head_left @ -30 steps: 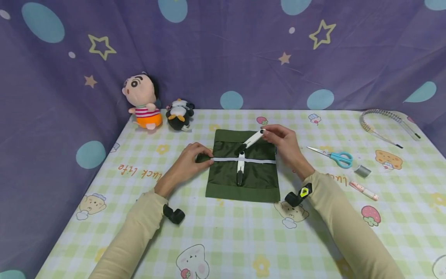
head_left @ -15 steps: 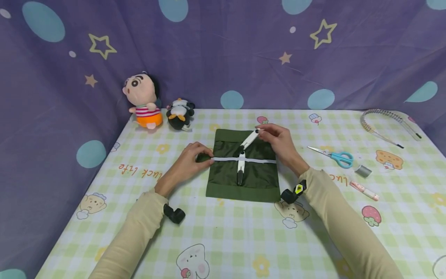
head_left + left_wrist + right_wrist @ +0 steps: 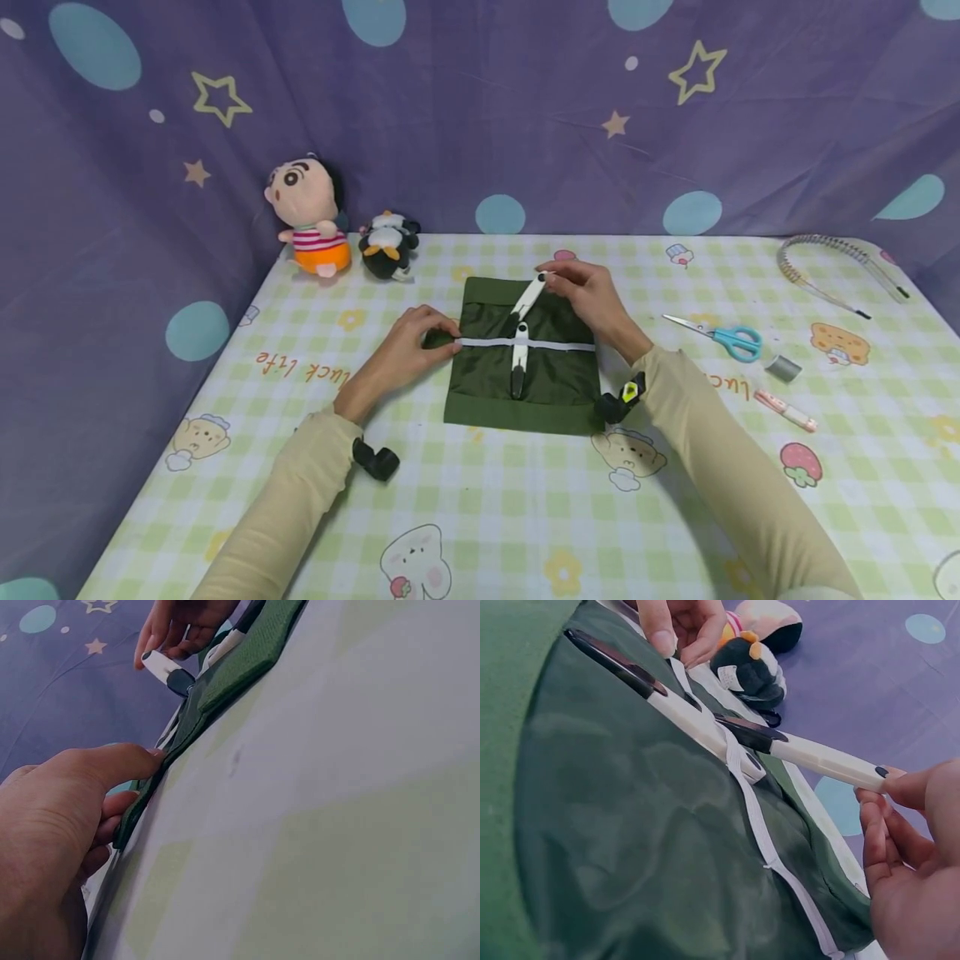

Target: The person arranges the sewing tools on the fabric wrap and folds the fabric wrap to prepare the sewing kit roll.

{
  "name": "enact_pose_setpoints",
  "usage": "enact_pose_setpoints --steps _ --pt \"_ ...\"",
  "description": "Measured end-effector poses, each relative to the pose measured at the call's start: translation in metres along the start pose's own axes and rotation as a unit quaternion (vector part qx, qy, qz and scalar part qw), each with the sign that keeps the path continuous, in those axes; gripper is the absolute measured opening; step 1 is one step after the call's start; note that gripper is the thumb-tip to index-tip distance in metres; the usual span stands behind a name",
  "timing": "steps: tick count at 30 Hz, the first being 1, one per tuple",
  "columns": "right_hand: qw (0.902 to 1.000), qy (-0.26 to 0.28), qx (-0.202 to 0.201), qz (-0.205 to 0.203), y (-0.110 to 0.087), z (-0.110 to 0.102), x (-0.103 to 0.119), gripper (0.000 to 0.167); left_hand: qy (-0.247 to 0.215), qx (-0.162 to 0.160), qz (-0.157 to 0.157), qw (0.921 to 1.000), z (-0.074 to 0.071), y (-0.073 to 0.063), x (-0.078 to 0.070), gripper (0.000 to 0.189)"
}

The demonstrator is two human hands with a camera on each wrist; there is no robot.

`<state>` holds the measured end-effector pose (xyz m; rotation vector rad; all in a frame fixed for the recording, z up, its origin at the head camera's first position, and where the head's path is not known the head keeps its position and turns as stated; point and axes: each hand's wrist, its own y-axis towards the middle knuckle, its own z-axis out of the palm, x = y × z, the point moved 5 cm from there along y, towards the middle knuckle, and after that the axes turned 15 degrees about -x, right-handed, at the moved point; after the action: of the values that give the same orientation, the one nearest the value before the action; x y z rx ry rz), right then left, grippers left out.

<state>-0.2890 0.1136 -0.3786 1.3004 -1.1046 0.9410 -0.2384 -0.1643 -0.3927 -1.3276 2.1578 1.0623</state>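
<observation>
A dark green fabric panel [image 3: 487,414] lies flat mid-table, a white elastic band [image 3: 562,346] running across it. Under the band sits one slim white stick-shaped tool [image 3: 519,362] with a dark glossy end toward the person. My left hand [image 3: 405,348] pinches the panel's left edge beside the band's end. With thumb and fingertips, my right hand [image 3: 588,298] holds a second, matching white stick-shaped tool [image 3: 825,760] by its white end. It slants over the upper half of the panel, its dark end down by the band, near the first tool's white end.
Blue-handled scissors [image 3: 727,340], a grey thread spool [image 3: 783,367] and a pink-and-white pen-like item [image 3: 785,410] lie to the right. A beaded headband [image 3: 825,242] is at the back right. Two plush toys, a boy figure [image 3: 311,208] and a penguin [image 3: 386,248], stand back left.
My right hand has moved left over the panel with the second tool, which now slants more steeply. My left hand keeps its pinch on the edge.
</observation>
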Motion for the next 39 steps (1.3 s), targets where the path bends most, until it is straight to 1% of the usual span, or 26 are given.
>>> enact_pose_setpoints --steps 4,11,16,22,28,39 --pt "0.9996 -0.018 0.019 0.007 0.002 0.002 0.000 0.025 0.001 0.000 -0.002 1.0000 -0.001 0.000 -0.001 0.013" --pt "0.9984 -0.010 0.049 0.026 0.006 0.010 -0.001 0.025 0.002 0.000 -0.005 1.0000 -0.002 -0.001 -0.002 0.013" --pt "0.9977 -0.006 0.059 0.034 0.007 0.013 -0.003 0.024 0.005 0.005 -0.013 0.9999 -0.001 -0.002 0.000 0.014" --pt "0.9963 -0.017 0.070 0.046 0.008 0.015 -0.005 0.025 0.006 0.004 -0.011 0.9999 -0.001 -0.001 -0.001 0.014" --pt "0.9958 -0.018 0.073 0.054 0.010 0.018 -0.006 0.026 0.006 0.005 -0.011 0.9999 -0.001 -0.002 -0.001 0.014" --pt "0.9929 -0.065 0.081 0.058 0.008 0.027 -0.005 0.027 0.010 0.003 -0.006 0.9999 -0.001 -0.001 -0.002 0.014"
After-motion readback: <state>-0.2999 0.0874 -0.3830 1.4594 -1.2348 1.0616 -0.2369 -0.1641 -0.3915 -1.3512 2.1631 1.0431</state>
